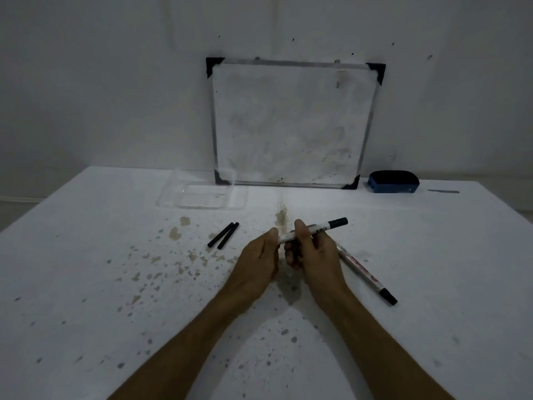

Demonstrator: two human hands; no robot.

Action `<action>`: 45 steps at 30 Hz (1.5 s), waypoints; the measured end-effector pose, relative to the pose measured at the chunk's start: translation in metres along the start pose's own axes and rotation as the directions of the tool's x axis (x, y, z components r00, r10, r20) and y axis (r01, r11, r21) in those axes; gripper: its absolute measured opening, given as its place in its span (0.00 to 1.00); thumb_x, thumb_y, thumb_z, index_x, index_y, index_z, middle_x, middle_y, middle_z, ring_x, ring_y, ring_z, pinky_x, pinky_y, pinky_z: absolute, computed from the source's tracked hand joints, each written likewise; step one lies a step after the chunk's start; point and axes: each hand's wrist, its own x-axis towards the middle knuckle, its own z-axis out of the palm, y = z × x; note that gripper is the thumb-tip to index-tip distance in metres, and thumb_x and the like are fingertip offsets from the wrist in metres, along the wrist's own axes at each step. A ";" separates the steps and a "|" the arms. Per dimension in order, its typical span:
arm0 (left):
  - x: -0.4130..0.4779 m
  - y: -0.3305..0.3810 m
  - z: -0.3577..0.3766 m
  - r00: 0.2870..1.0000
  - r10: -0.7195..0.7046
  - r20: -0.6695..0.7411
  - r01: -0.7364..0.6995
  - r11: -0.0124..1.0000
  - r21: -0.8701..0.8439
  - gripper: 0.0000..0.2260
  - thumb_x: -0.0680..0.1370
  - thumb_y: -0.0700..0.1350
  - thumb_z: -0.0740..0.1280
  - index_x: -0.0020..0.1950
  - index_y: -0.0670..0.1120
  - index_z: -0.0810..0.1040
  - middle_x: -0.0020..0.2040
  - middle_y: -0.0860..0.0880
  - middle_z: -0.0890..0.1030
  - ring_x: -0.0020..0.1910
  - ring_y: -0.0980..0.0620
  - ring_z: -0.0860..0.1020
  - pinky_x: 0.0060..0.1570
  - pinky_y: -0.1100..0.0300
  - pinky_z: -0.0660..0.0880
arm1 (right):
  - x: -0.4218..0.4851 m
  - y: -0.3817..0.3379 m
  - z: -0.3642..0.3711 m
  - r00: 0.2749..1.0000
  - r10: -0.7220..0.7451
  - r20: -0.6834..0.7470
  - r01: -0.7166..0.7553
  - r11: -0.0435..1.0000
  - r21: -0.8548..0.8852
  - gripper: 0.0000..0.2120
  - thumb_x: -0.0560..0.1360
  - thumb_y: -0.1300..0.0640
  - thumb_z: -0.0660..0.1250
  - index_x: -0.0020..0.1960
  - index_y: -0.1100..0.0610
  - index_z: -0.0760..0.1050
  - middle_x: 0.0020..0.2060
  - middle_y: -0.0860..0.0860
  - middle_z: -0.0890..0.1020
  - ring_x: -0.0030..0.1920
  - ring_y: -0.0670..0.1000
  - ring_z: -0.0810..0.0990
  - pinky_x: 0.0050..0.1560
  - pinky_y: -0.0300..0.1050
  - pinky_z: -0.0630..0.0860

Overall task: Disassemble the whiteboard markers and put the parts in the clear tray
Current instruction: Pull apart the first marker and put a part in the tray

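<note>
Both the left hand [256, 255] and right hand [311, 252] grip one marker [323, 228] mid-tabletop, another marker [366, 274] waits untouched, two black parts [223, 235] lie loose, and the clear tray [202, 194] near the far edge looks empty.

We get one head view, above the table [86, 255], facing forward-down toward the whiteboard [292, 122], hands close below it

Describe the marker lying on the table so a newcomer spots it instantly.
Start at the whiteboard leaning against the wall, then come down the stained table to the person's right hand. The loose marker lies flat just right of that hand, slanting toward the near right. Unlike the marker held in both hands, it carries red lettering and nobody touches it.
</note>
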 end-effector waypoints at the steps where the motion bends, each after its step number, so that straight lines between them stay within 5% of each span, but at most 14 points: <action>1: 0.002 0.001 -0.002 0.994 -0.097 0.045 0.102 0.983 -0.155 0.22 0.87 0.57 0.52 0.41 0.46 0.72 0.28 0.55 0.69 0.24 0.58 0.64 0.25 0.67 0.65 | 0.000 0.000 0.001 0.999 -0.042 0.009 0.042 0.999 -0.022 0.20 0.84 0.48 0.63 0.47 0.65 0.78 0.28 0.51 0.79 0.27 0.47 0.77 0.28 0.39 0.74; 3: 0.002 0.003 -0.005 0.984 -0.143 0.105 0.166 0.949 -0.267 0.23 0.87 0.58 0.52 0.44 0.45 0.74 0.28 0.53 0.68 0.24 0.56 0.63 0.23 0.66 0.64 | -0.001 0.000 0.004 0.998 -0.066 -0.009 0.065 0.997 -0.027 0.20 0.84 0.48 0.63 0.47 0.65 0.78 0.28 0.50 0.79 0.27 0.47 0.77 0.28 0.40 0.74; 6: -0.007 -0.003 -0.002 0.999 0.040 0.018 -0.041 0.997 0.059 0.17 0.84 0.64 0.50 0.46 0.56 0.71 0.30 0.52 0.74 0.27 0.55 0.68 0.27 0.62 0.67 | -0.001 0.001 0.005 0.997 0.025 -0.077 -0.026 1.000 -0.013 0.20 0.83 0.47 0.64 0.47 0.65 0.79 0.27 0.50 0.80 0.25 0.47 0.76 0.26 0.38 0.74; 9: -0.008 -0.009 0.002 0.984 0.177 0.023 -0.177 0.954 0.240 0.15 0.84 0.62 0.49 0.50 0.55 0.68 0.32 0.42 0.76 0.25 0.55 0.67 0.25 0.61 0.65 | -0.001 0.000 0.002 0.990 0.115 -0.087 -0.113 0.993 0.030 0.18 0.82 0.47 0.65 0.49 0.63 0.79 0.27 0.49 0.80 0.25 0.47 0.75 0.25 0.38 0.73; 14: -0.008 -0.006 0.004 0.982 0.186 -0.032 -0.164 0.923 0.349 0.17 0.86 0.59 0.49 0.43 0.54 0.67 0.30 0.53 0.71 0.26 0.57 0.67 0.28 0.61 0.66 | -0.003 0.000 0.003 0.997 0.075 -0.015 -0.076 0.993 -0.086 0.19 0.81 0.44 0.65 0.46 0.61 0.78 0.26 0.48 0.80 0.24 0.45 0.76 0.26 0.37 0.73; 18: 0.000 0.003 0.000 0.996 -0.087 -0.035 0.088 0.996 0.026 0.24 0.88 0.56 0.50 0.38 0.46 0.72 0.24 0.56 0.69 0.23 0.58 0.66 0.25 0.66 0.64 | -0.003 0.000 0.004 0.999 -0.031 0.029 0.034 0.995 -0.089 0.17 0.82 0.46 0.65 0.45 0.59 0.76 0.28 0.50 0.80 0.27 0.48 0.77 0.29 0.40 0.74; 21: 0.006 0.008 -0.007 0.968 -0.241 0.064 0.249 0.926 -0.285 0.21 0.88 0.55 0.52 0.42 0.44 0.70 0.23 0.55 0.66 0.21 0.56 0.61 0.22 0.64 0.60 | -0.004 0.001 0.010 0.997 -0.073 0.013 0.074 0.993 -0.089 0.15 0.82 0.45 0.66 0.44 0.56 0.77 0.28 0.50 0.80 0.28 0.47 0.77 0.30 0.39 0.75; 24: -0.003 0.002 -0.004 0.998 -0.060 0.013 0.060 0.998 0.021 0.20 0.87 0.59 0.51 0.44 0.49 0.70 0.27 0.52 0.71 0.25 0.57 0.66 0.27 0.62 0.66 | -0.003 0.003 0.010 0.999 0.001 -0.039 -0.004 0.997 -0.073 0.18 0.80 0.42 0.66 0.43 0.56 0.79 0.27 0.48 0.79 0.26 0.46 0.75 0.28 0.39 0.74; 26: -0.007 -0.004 0.002 0.994 0.106 0.016 -0.107 0.958 0.267 0.15 0.86 0.59 0.50 0.48 0.53 0.69 0.30 0.46 0.75 0.25 0.55 0.68 0.26 0.61 0.66 | -0.003 0.004 0.007 0.997 0.046 -0.065 -0.050 0.997 -0.054 0.19 0.81 0.43 0.66 0.44 0.58 0.79 0.25 0.47 0.78 0.24 0.45 0.74 0.27 0.38 0.73; 29: -0.006 -0.007 0.006 0.981 0.195 -0.014 -0.173 0.898 0.404 0.15 0.86 0.57 0.49 0.47 0.53 0.68 0.28 0.52 0.71 0.23 0.56 0.68 0.25 0.64 0.66 | -0.002 0.004 0.007 0.996 0.072 -0.053 -0.074 0.996 -0.039 0.18 0.82 0.44 0.64 0.43 0.59 0.77 0.24 0.46 0.76 0.24 0.45 0.73 0.26 0.37 0.73; 33: 0.003 -0.002 0.004 0.999 -0.015 -0.048 0.020 0.992 0.121 0.23 0.87 0.58 0.50 0.35 0.52 0.68 0.26 0.56 0.69 0.24 0.59 0.65 0.29 0.64 0.63 | -0.001 0.002 0.007 1.000 0.021 -0.009 -0.022 0.999 -0.032 0.18 0.83 0.45 0.63 0.42 0.56 0.75 0.25 0.45 0.74 0.26 0.45 0.70 0.28 0.38 0.71; 38: 0.012 0.001 -0.001 0.978 -0.200 -0.057 0.179 0.947 -0.266 0.28 0.88 0.54 0.54 0.27 0.54 0.67 0.22 0.57 0.66 0.22 0.57 0.62 0.24 0.65 0.61 | 0.000 0.001 0.010 0.996 0.012 -0.083 -0.012 1.000 0.004 0.17 0.83 0.44 0.63 0.44 0.56 0.77 0.28 0.47 0.78 0.28 0.45 0.74 0.30 0.38 0.73; 41: 0.009 -0.009 -0.010 0.964 -0.177 -0.197 0.164 0.983 -0.079 0.25 0.87 0.57 0.54 0.31 0.53 0.66 0.26 0.57 0.68 0.24 0.58 0.65 0.30 0.61 0.64 | 0.008 -0.004 -0.003 0.983 0.067 -0.169 -0.033 0.980 0.196 0.16 0.83 0.46 0.63 0.47 0.58 0.78 0.31 0.49 0.79 0.28 0.45 0.75 0.30 0.38 0.75; 45: 0.005 -0.015 -0.005 0.971 0.168 -0.170 -0.062 0.865 0.498 0.16 0.86 0.57 0.54 0.49 0.51 0.76 0.37 0.54 0.78 0.34 0.58 0.76 0.36 0.57 0.73 | 0.000 -0.006 0.003 0.981 0.174 -0.082 -0.132 0.919 0.372 0.16 0.83 0.49 0.65 0.46 0.61 0.79 0.31 0.51 0.81 0.27 0.46 0.75 0.26 0.37 0.73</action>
